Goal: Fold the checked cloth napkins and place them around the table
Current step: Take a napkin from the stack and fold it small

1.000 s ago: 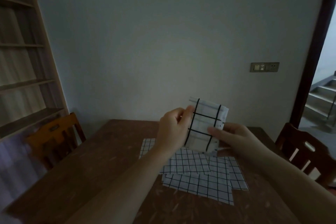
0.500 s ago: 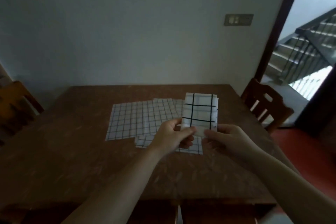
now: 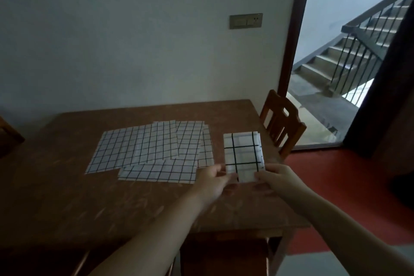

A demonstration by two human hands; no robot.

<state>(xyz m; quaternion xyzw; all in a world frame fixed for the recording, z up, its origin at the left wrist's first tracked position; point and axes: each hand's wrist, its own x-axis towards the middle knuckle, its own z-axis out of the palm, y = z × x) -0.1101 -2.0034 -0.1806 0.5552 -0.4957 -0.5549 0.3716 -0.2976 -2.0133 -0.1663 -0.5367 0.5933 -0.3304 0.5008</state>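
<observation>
A folded white napkin with wide black checks (image 3: 243, 154) lies flat near the right side of the brown wooden table (image 3: 67, 197). My left hand (image 3: 211, 182) pinches its near left corner and my right hand (image 3: 276, 178) grips its near right corner. To the left, several unfolded napkins with a fine black grid (image 3: 147, 150) lie spread and overlapping in the middle of the table.
A wooden chair (image 3: 283, 123) stands at the table's right side, by an open doorway to a staircase with a railing (image 3: 349, 51). Part of another chair (image 3: 9, 136) shows at the far left. A wall runs behind the table.
The folded napkin has come down from in front of me to the table's right side, still in both hands. My view has tilted down and turned right.
</observation>
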